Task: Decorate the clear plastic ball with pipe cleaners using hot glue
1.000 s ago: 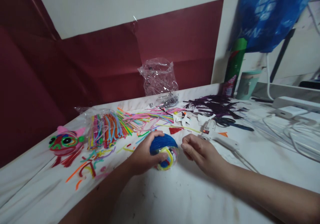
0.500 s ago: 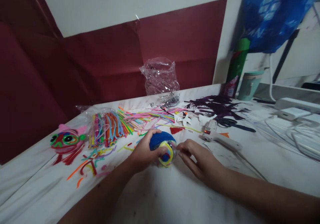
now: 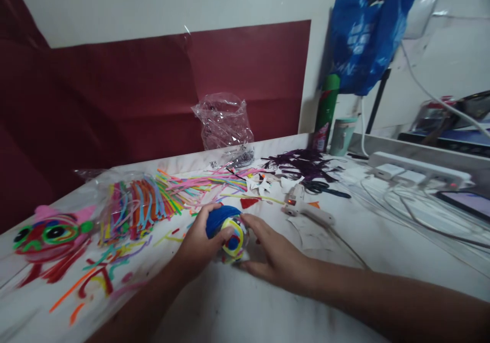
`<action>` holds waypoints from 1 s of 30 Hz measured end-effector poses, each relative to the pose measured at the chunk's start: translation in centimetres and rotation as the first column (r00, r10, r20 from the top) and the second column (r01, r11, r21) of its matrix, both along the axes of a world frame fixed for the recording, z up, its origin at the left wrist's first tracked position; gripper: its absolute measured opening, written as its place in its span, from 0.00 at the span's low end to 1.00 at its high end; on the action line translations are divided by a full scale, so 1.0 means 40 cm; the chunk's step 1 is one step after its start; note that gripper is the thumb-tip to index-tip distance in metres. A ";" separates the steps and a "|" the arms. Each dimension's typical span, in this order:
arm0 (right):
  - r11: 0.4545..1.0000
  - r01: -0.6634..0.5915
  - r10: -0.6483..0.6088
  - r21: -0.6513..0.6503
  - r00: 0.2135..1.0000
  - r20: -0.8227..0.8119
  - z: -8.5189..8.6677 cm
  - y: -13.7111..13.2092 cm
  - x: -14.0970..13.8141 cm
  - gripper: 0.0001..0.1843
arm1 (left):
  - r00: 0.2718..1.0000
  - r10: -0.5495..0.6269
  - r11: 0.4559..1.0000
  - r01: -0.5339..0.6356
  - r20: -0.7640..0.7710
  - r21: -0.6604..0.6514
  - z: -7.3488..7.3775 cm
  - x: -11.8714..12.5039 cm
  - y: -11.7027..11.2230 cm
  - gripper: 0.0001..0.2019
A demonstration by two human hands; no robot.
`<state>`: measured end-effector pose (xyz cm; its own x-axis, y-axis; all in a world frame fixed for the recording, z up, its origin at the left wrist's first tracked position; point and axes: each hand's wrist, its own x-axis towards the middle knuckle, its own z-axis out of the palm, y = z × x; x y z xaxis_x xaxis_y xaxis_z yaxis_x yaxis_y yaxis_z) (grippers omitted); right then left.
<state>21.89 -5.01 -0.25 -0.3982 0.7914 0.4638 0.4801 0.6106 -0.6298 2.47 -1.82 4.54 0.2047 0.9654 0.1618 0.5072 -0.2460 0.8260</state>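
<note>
A round craft ball, wound in blue pipe cleaner on top with a yellow ring and a blue dot on its face, rests on the white table. My left hand wraps round its left side, thumb across the front. My right hand lies against its right side, fingers curved and touching the ball. A bundle of coloured pipe cleaners in clear wrap lies just behind my left hand.
A pink and red pipe-cleaner figure with green eyes sits at the left. A white glue gun, scissors, purple scraps, a clear bag, a green can, a cup and a power strip with cables fill the back and right.
My right hand moved left from open table to touch the ball's right side. The view shifted, so everything sits further left and lower in the frame.
</note>
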 end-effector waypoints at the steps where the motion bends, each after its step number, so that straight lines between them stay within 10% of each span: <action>1: 1.000 0.004 -0.004 -0.010 1.000 -0.005 0.001 -0.001 -0.001 0.44 | 1.000 0.000 1.000 0.000 0.006 -0.006 -0.002 0.001 0.001 0.30; 14: 0.982 0.078 -0.073 0.174 0.997 -0.033 -0.041 0.023 -0.003 0.42 | 0.948 -0.036 0.990 0.076 0.315 -0.116 -0.013 0.005 -0.007 0.21; 30: 0.974 0.061 -0.081 0.221 0.993 0.085 -0.033 0.011 0.000 0.40 | 0.962 -0.002 0.994 0.031 0.275 -0.103 0.001 0.015 -0.010 0.19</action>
<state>21.90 -4.57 -1.57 -0.3941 0.7035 0.5914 0.5770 0.6903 -0.4366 3.07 -2.21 4.57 0.1826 0.9768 0.1119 0.2547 -0.1570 0.9542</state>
